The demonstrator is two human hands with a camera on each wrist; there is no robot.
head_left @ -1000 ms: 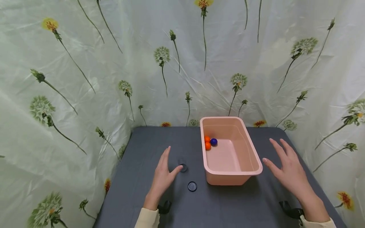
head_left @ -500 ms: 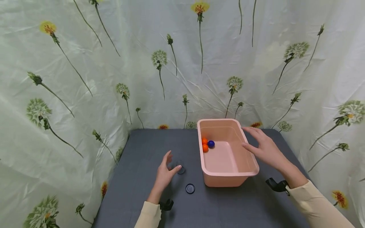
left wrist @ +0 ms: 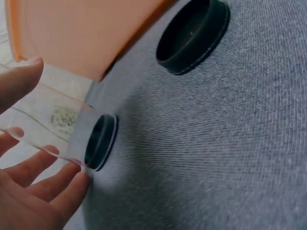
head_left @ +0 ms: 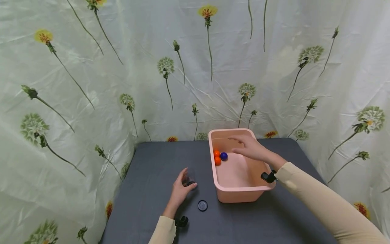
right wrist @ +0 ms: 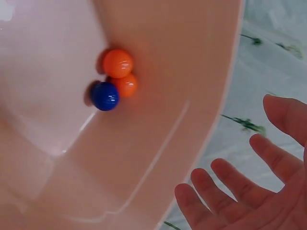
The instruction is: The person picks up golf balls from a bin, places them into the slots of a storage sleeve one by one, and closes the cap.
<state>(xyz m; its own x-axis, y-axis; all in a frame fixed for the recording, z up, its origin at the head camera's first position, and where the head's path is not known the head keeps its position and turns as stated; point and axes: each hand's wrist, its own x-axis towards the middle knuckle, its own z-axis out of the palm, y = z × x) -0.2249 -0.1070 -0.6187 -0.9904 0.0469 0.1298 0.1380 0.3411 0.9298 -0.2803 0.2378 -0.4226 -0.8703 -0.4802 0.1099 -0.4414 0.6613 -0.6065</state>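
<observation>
My left hand (head_left: 179, 191) curves its thumb and fingers round a clear tube (left wrist: 64, 120) that stands on a black round base (left wrist: 101, 142). Through its see-through wall, fingertips show along one side in the left wrist view. Over the pink tub (head_left: 237, 189) reaches my right hand (head_left: 251, 148), its fingers spread and holding nothing. Two orange balls (right wrist: 118, 63) and a blue ball (right wrist: 104, 96) lie together in a corner on the tub's floor, and the right wrist view has the right hand's fingers off to one side of them, by the rim.
A loose black round cap (head_left: 202, 205) lies on the dark grey tablecloth (head_left: 161, 159), between the left hand and the tub. Behind the table hangs a pale curtain (head_left: 128, 61) printed with dandelions. The tub's raised walls surround the balls.
From beyond the tub's right side, my right hand has swung left over the tub. My left hand has moved in on the clear tube and curled round it. The balls keep their places.
</observation>
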